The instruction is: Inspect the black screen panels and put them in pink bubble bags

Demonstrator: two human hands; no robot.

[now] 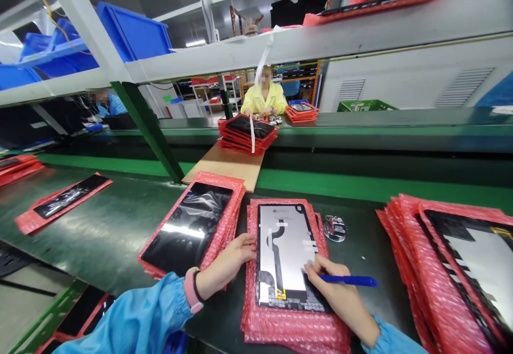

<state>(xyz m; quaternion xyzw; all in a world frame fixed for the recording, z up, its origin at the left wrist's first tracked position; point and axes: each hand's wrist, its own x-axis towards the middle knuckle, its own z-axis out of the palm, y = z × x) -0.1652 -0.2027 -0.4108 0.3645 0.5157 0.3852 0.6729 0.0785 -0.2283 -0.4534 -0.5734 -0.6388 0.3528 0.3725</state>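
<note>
In front of me a tablet screen panel (290, 247) lies back side up on a stack of pink bubble-wrap sleeves (296, 330). Its silver back carries a dark flex cable with a yellow end. My left hand (236, 252) is at the panel's left edge, fingers stretched out and holding nothing. With my right hand (336, 287), fingers closed at the panel's right side, I grip a blue pen-shaped tool (350, 280). The tool's tip is hidden by my fingers.
A black glossy panel (188, 226) tops another pink stack on the left. More panels (476, 252) in sleeves are piled at the right. A small clear-and-dark item (335, 228) lies behind my right hand. Across the bench sits a person in yellow (266, 97) near further stacks.
</note>
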